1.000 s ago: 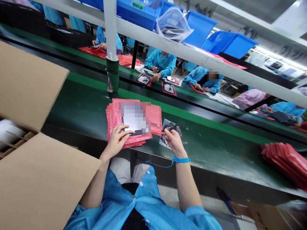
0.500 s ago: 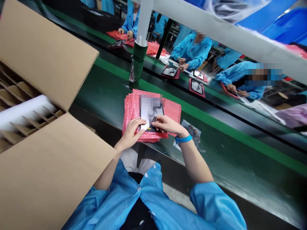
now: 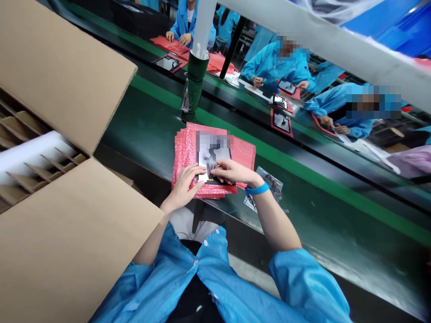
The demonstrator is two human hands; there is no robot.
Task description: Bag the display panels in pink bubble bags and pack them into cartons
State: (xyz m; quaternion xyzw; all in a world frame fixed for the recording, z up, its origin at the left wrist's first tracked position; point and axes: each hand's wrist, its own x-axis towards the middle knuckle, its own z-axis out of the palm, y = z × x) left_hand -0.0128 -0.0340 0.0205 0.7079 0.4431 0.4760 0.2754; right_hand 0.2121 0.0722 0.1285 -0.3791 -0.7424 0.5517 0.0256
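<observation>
- A blue wrist strap (image 3: pixel 257 189) is worn on the right wrist, nearest the body.
- An open cardboard carton (image 3: pixel 67 233) with card dividers is set at the left, beside the conveyor belt (image 3: pixel 151 130).
- The left hand (image 3: pixel 183 186) is laid open, fingers spread flat on the lower left corner of a flat dark-edged panel (image 3: pixel 206 178); nothing is gripped.
- The right hand (image 3: pixel 232 172) is held over the panel's lower edge with fingertips drawn together against its face. Whether anything small is pinched between them cannot be told.
- The panel is seated on top of a stack of pink bubble bags (image 3: pixel 183 154), at the near edge of the belt; its upper part is blurred.
- A clear bag of small parts (image 3: pixel 273 185) is lying on the belt just right of the stack, partly hidden behind the right wrist.
- A green post base (image 3: pixel 195 80) is fixed beyond the stack.
- Co-workers in blue smocks (image 3: pixel 269 67) are seated on the far side, with similar panels and pink bags before them.
</observation>
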